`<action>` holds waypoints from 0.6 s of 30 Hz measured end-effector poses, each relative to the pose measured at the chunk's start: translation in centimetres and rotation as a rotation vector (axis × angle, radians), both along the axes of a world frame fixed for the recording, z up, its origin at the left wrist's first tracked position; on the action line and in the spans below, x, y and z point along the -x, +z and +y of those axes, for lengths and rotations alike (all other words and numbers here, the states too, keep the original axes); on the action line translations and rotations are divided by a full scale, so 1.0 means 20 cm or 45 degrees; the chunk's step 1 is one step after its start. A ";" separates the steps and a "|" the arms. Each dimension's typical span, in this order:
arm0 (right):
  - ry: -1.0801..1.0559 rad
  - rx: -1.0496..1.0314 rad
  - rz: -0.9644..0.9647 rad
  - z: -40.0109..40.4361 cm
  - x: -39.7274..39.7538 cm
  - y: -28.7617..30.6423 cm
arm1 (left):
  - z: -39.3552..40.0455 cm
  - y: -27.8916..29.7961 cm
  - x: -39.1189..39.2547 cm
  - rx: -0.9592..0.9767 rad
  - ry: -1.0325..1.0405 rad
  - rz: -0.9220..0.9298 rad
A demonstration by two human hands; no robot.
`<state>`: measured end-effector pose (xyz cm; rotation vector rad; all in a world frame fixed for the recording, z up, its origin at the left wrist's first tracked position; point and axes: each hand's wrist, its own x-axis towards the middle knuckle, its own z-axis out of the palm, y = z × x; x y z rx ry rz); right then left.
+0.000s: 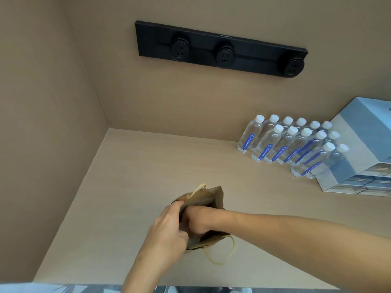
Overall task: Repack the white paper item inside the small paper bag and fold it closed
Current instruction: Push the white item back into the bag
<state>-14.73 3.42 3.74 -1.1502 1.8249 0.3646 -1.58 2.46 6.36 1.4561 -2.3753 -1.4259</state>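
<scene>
While the left hand (169, 227) pinches the near rim of the small paper bag (208, 197), fingers closed on the paper, the right hand (193, 220) reaches into the bag's mouth, its fingers hidden inside so their grip cannot be told. Brown and creased, the bag stands open on the light wood-grain desk (131, 176), with one pale twisted-cord handle (198, 190) rising at its far edge and another (224, 253) looping down at the near side. No white paper item shows. Clear water bottles (292, 142) with white caps stand in rows to the right, beside a pale drawer unit (364, 144). A black socket strip (220, 47) is mounted on the beige wall.
</scene>
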 end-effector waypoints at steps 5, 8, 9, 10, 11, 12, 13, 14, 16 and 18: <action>0.390 -0.303 0.189 -0.04 0.04 -0.02 | 0.00 -0.01 0.00 -0.033 0.042 0.013; 0.166 -0.536 0.073 -0.05 0.05 -0.06 | 0.00 -0.01 0.00 -0.049 0.053 0.017; 0.171 -0.548 0.067 -0.06 0.05 -0.07 | 0.00 -0.01 0.00 -0.056 0.061 0.016; 0.210 -0.549 0.081 -0.06 0.05 -0.07 | 0.01 -0.02 0.00 -0.061 0.068 0.015; 0.285 -0.537 0.110 -0.05 0.04 -0.08 | 0.01 -0.02 0.00 -0.060 0.073 0.014; 0.433 -0.499 0.155 -0.05 0.04 -0.09 | 0.01 -0.03 0.00 -0.055 0.077 0.014; 0.612 -0.444 0.205 -0.04 0.04 -0.10 | 0.01 -0.03 0.00 -0.051 0.079 0.014; 0.768 -0.395 0.257 -0.03 0.02 -0.09 | 0.01 -0.03 0.01 -0.049 0.079 0.013; 0.925 -0.353 0.328 -0.02 0.01 -0.09 | 0.01 -0.03 0.01 -0.038 0.071 0.004; 1.015 -0.419 0.372 -0.03 0.00 -0.08 | 0.01 -0.03 0.01 -0.027 0.060 -0.009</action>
